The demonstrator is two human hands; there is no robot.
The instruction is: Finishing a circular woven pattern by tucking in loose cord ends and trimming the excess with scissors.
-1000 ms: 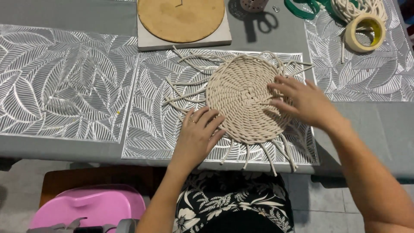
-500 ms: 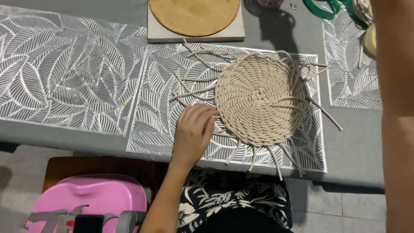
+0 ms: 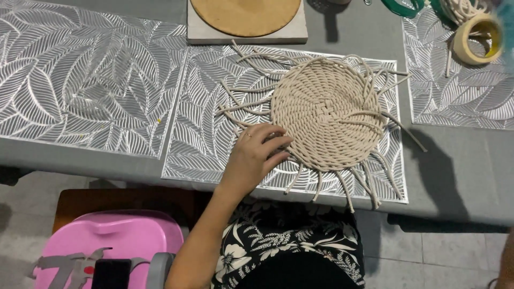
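A round woven disc of cream rope (image 3: 326, 115) lies flat on the middle silver leaf-pattern placemat (image 3: 206, 112), with loose rope ends sticking out all round its rim. My left hand (image 3: 251, 158) rests on the disc's near-left edge, fingertips lying on the weave and fingers slightly bent, gripping nothing that I can see. My right hand is out of view; only a sliver of arm shows at the bottom right corner.
A round wooden board (image 3: 246, 13) on a grey square slab sits behind the disc. A roll of masking tape (image 3: 479, 40), cream rope (image 3: 466, 8) and a green tool (image 3: 401, 6) lie at the back right. A pink stool (image 3: 112, 235) stands below the grey table's edge (image 3: 460, 182).
My right hand lifted off the disc's right side and left the view. My left hand stayed at the near-left rim. The view shifted slightly.
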